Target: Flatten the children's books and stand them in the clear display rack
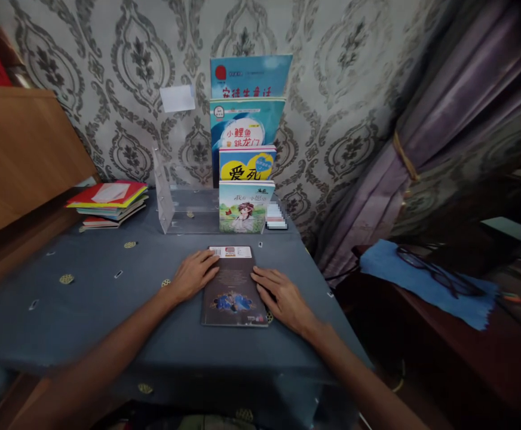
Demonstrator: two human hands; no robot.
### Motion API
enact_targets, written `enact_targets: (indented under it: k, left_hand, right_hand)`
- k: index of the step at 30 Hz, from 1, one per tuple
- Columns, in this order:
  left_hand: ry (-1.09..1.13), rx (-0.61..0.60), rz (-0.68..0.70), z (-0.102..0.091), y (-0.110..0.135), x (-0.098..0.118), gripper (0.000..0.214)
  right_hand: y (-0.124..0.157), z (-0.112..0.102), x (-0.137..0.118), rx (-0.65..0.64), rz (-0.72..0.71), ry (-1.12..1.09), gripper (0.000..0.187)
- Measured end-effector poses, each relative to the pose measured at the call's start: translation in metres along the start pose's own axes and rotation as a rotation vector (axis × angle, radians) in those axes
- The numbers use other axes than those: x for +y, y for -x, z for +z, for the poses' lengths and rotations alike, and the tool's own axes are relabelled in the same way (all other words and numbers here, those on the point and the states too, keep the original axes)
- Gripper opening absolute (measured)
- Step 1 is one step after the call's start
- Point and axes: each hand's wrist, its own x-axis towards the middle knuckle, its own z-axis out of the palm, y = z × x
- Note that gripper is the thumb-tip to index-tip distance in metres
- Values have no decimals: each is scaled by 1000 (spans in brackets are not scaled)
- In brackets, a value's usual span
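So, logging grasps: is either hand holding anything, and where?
Nothing gripped: left hand and right hand lie flat on the side edges of the dark book.

Bare left hand (194,275) just left of frame centre, palm down, fingers loosely spread, pointing up and right. Bare right hand (282,298) just right of centre, palm down, fingers stretched toward upper left. Both flat, gripping nothing. Bare left forearm (108,352) entering from lower left, bare right forearm (354,376) from lower right.
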Motion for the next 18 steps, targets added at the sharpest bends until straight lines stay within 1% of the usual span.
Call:
enact_targets:
  k: [5, 13, 18]
  left_hand:
    - [-34, -24, -3, -1, 1, 0, 36]
    - [-8, -24, 12, -3, 2, 0, 37]
    - [-30, -24, 21, -2, 2, -1, 37]
  right_hand:
    - [13, -1, -6, -7, -5, -32, 38]
    - [29, -8, -16, -15, -22, -76, 37]
    - [40, -11, -24, 24, -65, -97, 35]
